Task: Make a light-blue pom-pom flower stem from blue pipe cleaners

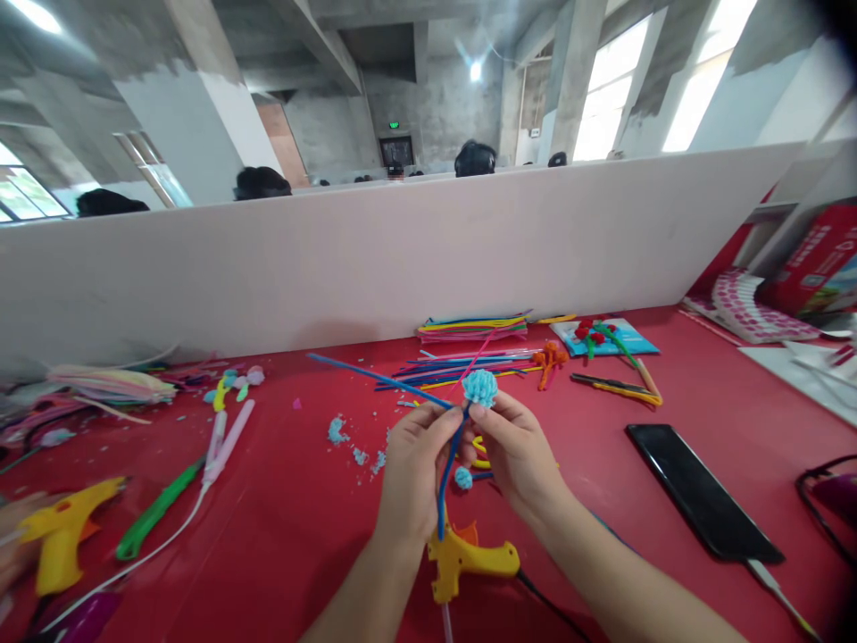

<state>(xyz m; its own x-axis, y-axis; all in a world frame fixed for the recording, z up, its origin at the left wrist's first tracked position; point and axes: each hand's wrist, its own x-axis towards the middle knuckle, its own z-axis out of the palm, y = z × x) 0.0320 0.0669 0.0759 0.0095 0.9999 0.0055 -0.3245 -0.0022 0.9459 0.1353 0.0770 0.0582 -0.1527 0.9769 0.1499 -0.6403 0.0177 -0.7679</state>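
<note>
My left hand [413,469] and my right hand [515,446] meet above the red table [301,536]. Between their fingertips is a light blue fuzzy pompom flower [480,388]. A blue pipe cleaner [447,473] runs down from it between my hands; its other end [361,371] sticks out up and left. My right fingers pinch just under the flower; my left fingers grip the blue pipe cleaner beside it. A small blue pompom [462,478] sits below my hands.
A yellow glue gun [465,558] lies under my wrists, another [63,527] at far left beside a green tool [157,509]. Pipe cleaner piles [472,329] lie by the white divider [402,250]. A black phone [703,491] lies right. Blue fluff scraps [338,433] dot the table.
</note>
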